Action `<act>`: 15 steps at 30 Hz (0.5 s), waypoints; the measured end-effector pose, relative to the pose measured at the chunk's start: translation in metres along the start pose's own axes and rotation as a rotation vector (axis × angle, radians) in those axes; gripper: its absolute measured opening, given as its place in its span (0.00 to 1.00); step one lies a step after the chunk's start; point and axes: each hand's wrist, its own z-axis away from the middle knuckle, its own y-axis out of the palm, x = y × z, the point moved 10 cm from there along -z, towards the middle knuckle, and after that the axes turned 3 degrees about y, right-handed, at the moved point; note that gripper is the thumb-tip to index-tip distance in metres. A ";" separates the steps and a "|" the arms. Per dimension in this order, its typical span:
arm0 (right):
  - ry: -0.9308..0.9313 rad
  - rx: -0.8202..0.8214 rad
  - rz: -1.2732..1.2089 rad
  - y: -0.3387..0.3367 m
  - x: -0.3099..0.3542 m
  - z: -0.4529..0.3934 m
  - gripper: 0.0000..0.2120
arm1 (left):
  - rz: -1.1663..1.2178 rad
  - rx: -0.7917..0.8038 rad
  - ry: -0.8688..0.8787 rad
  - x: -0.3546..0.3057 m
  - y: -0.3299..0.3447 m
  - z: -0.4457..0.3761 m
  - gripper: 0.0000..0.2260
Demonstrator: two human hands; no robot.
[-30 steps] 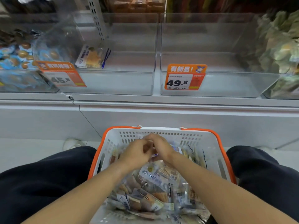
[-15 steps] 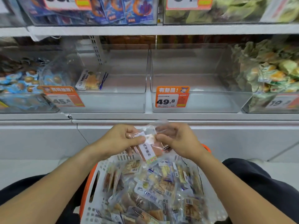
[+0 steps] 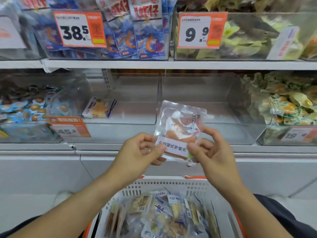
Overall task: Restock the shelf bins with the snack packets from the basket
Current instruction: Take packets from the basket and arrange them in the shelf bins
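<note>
Head view: left hand (image 3: 137,150) and right hand (image 3: 211,152) both pinch a clear snack packet (image 3: 180,129) above the basket (image 3: 171,184).

On the upper shelf, an orange price tag (image 3: 79,29) on the left bin reads 38.5; the tag (image 3: 202,30) to its right reads 9.9. Lower shelf: the left tag (image 3: 70,127) reads 45.8, the far-right tag (image 3: 299,134) begins 19.

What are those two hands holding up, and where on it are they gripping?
One clear snack packet, pinched at its lower edge: the left hand at the lower-left corner, the right hand at the lower-right side.
</note>
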 end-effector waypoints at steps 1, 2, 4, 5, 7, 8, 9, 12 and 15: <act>-0.034 -0.038 -0.010 -0.008 0.010 -0.004 0.22 | -0.105 -0.046 0.084 -0.010 -0.005 -0.006 0.19; -0.060 -0.088 0.000 -0.018 0.019 -0.010 0.20 | -0.269 -0.108 0.187 -0.024 -0.010 -0.012 0.18; -0.102 -0.211 0.071 -0.046 0.035 -0.028 0.16 | -0.619 -0.193 0.427 -0.052 -0.012 -0.024 0.21; -0.107 -0.272 0.114 -0.061 0.041 -0.039 0.15 | -0.736 -0.194 0.499 -0.057 -0.008 -0.032 0.26; -0.076 -0.363 0.203 -0.085 0.046 -0.063 0.15 | -0.853 -0.144 0.517 -0.053 0.001 -0.053 0.36; -0.050 -0.387 0.266 -0.094 0.046 -0.076 0.15 | -0.869 -0.114 0.496 -0.046 0.005 -0.063 0.39; -0.021 -0.397 0.317 -0.101 0.044 -0.089 0.15 | -0.878 -0.092 0.479 -0.039 0.009 -0.070 0.41; 0.108 -0.398 0.363 -0.113 0.026 -0.136 0.14 | -1.033 -0.083 0.494 -0.022 0.020 -0.080 0.42; 0.297 -0.315 0.360 -0.105 -0.011 -0.180 0.11 | -1.195 -0.153 0.541 -0.017 0.022 -0.079 0.41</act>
